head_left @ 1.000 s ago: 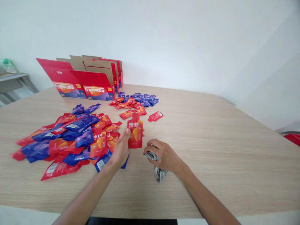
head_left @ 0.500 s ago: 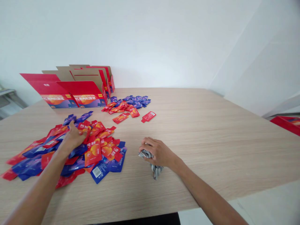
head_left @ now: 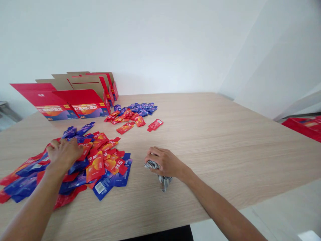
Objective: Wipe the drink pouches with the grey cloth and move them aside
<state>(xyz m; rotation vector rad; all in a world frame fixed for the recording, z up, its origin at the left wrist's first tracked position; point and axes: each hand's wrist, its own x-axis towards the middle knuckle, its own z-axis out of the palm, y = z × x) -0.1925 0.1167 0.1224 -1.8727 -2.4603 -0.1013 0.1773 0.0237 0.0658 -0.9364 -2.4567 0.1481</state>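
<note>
My left hand [head_left: 64, 154] rests on a heap of flat spouted pouches at the left, its fingers spread and its thumb out to the right. Red pouches with orange fruit [head_left: 95, 166] lie mixed with blue-purple pouches [head_left: 122, 179], several overlapping. Whatever lies under my palm is hidden. On the bare wood to the right of the heap, my right hand [head_left: 165, 162] is closed around a crumpled grey striped cloth [head_left: 165, 182]. One end of the cloth hangs out below the fingers onto the tabletop.
Several open red cartons [head_left: 90, 106] stand at the back left of the wooden table [head_left: 213, 144]. Before them lies a second, smaller group of purple pouches [head_left: 144, 108] and red ones, with a single red pouch [head_left: 155, 125] apart. A red box [head_left: 302, 127] shows at far right, beyond the table.
My left hand has shifted left across the heap, its fingers now spread over the pouches. My right hand keeps its grip on the cloth. The view has turned slightly.
</note>
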